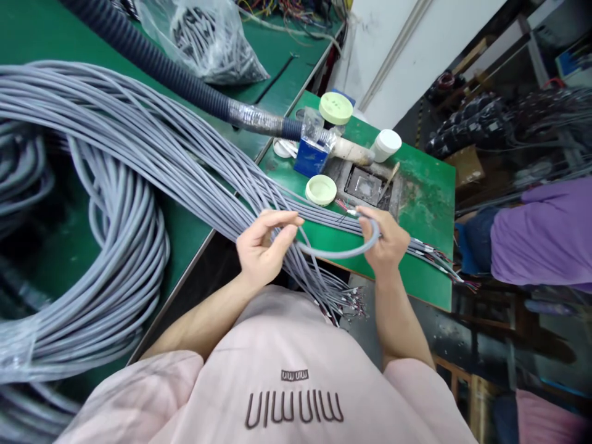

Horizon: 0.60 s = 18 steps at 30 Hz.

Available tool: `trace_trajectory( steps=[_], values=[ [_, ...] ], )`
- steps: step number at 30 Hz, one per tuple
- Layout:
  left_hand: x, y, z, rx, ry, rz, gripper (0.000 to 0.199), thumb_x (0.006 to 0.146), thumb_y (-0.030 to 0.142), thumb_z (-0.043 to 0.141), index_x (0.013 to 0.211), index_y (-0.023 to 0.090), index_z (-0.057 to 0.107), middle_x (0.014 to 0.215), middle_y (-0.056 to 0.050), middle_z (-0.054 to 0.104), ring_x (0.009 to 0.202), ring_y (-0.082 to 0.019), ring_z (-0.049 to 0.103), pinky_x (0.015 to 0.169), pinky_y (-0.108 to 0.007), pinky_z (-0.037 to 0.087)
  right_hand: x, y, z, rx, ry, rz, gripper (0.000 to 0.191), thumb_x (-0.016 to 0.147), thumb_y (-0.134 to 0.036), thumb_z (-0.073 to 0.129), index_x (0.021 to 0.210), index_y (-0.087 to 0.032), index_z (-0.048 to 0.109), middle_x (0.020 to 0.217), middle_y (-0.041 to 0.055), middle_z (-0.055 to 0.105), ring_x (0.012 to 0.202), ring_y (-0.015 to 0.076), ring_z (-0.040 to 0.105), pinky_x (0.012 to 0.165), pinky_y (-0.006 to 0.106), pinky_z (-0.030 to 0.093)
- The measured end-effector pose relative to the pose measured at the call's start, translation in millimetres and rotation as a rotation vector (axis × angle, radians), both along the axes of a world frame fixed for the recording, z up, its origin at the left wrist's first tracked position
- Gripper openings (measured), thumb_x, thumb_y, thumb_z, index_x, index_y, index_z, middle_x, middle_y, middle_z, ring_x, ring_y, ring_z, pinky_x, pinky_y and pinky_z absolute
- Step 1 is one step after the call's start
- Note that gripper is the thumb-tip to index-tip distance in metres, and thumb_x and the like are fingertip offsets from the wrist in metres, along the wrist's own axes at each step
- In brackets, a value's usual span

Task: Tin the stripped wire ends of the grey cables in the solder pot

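Note:
My right hand (pixel 387 242) grips a grey cable (pixel 340 253) near its stripped end, where thin coloured wires (pixel 342 205) and a white sleeve stick out leftward. From this hand the cable bends in a loop toward my left hand (pixel 264 246). That hand hovers over the cable bundle (pixel 203 179), thumb and forefinger curved with a small gap between them; nothing shows clearly in its grasp. Part of the bundle runs rightward behind my right hand, ending in bare wire tips (pixel 456 275). More cable ends (pixel 349 302) hang down in front of my shirt.
A black corrugated hose (pixel 185 80) reaches over the green bench to a solder pot (pixel 365 186) with a stick in it. Around it are a yellow-green lid (pixel 320 190), white jar (pixel 386 145) and blue box (pixel 311 155). Coiled cables (pixel 115 265) lie left. A person in purple (pixel 543 234) sits right.

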State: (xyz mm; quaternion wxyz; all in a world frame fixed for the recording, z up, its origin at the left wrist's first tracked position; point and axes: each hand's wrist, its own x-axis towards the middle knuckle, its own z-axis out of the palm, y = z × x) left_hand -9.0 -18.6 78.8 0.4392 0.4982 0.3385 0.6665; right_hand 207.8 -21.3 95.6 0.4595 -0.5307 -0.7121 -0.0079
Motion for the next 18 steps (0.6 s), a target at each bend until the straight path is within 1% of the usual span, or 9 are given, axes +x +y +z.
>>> trace_trajectory(
  steps=[2, 3, 5, 8, 12, 15, 18],
  values=[
    [-9.4, 3.8, -4.0, 0.158, 0.095, 0.187, 0.013, 0.081, 0.025, 0.067, 0.093, 0.023, 0.070, 0.080, -0.001, 0.071, 0.078, -0.014, 0.064, 0.077, -0.031, 0.050, 1.6, 18.9, 6.4, -0.052, 0.105, -0.041, 0.016, 0.088, -0.032, 0.060, 0.093, -0.023, 0.072, 0.087, 0.0031, 0.075, 0.080, 0.0184, 0.071, 0.075, 0.034, 0.056],
    [-12.7, 6.1, -7.4, 0.211, 0.141, 0.250, 0.011, 0.081, 0.026, 0.067, 0.091, 0.023, 0.070, 0.078, 0.000, 0.071, 0.077, -0.014, 0.063, 0.077, -0.032, 0.050, 2.1, 29.3, 8.6, -0.079, 0.155, -0.046, 0.017, 0.088, -0.035, 0.060, 0.090, -0.022, 0.071, 0.082, 0.0021, 0.074, 0.076, 0.0172, 0.070, 0.072, 0.032, 0.057],
    [-16.4, 11.1, -16.5, 0.272, 0.236, 0.315, 0.009, 0.082, 0.027, 0.065, 0.089, 0.023, 0.068, 0.077, 0.000, 0.070, 0.076, -0.015, 0.063, 0.077, -0.033, 0.049, 2.5, 51.2, 11.4, -0.140, 0.242, -0.021, 0.023, 0.088, -0.040, 0.058, 0.085, -0.021, 0.070, 0.074, 0.0003, 0.072, 0.067, 0.0152, 0.070, 0.065, 0.029, 0.058],
    [-15.8, 19.2, -33.7, 0.307, 0.403, 0.312, 0.008, 0.085, 0.027, 0.060, 0.088, 0.023, 0.067, 0.078, -0.001, 0.070, 0.077, -0.016, 0.063, 0.077, -0.035, 0.049, 1.9, 82.0, 12.2, -0.218, 0.342, 0.038, 0.032, 0.085, -0.048, 0.059, 0.077, -0.019, 0.067, 0.066, -0.0010, 0.068, 0.057, 0.0135, 0.068, 0.055, 0.026, 0.057],
    [-8.7, 31.1, -57.1, 0.317, 0.637, 0.228, 0.012, 0.087, 0.026, 0.057, 0.092, 0.021, 0.066, 0.086, -0.003, 0.072, 0.087, -0.018, 0.066, 0.084, -0.037, 0.049, 1.2, 113.0, 7.0, -0.284, 0.380, 0.083, 0.039, 0.080, -0.056, 0.061, 0.071, -0.018, 0.064, 0.060, -0.0015, 0.065, 0.054, 0.0145, 0.068, 0.047, 0.023, 0.056],
    [-3.2, 36.8, -70.1, 0.348, 0.776, 0.203, 0.015, 0.087, 0.025, 0.057, 0.097, 0.021, 0.066, 0.093, -0.005, 0.073, 0.095, -0.020, 0.065, 0.088, -0.039, 0.046, 2.2, 128.1, -0.4, -0.319, 0.363, 0.112, 0.043, 0.078, -0.060, 0.061, 0.068, -0.018, 0.063, 0.056, -0.0011, 0.063, 0.057, 0.0169, 0.070, 0.047, 0.025, 0.057],
    [-0.6, 37.8, -76.5, 0.372, 0.868, 0.202, 0.015, 0.086, 0.025, 0.058, 0.099, 0.022, 0.066, 0.096, -0.004, 0.074, 0.097, -0.020, 0.065, 0.091, -0.040, 0.042, 1.4, 137.1, -7.1, -0.344, 0.334, 0.135, 0.045, 0.077, -0.062, 0.059, 0.070, -0.018, 0.064, 0.054, -0.0009, 0.063, 0.061, 0.0191, 0.071, 0.050, 0.029, 0.059]
  ],
)
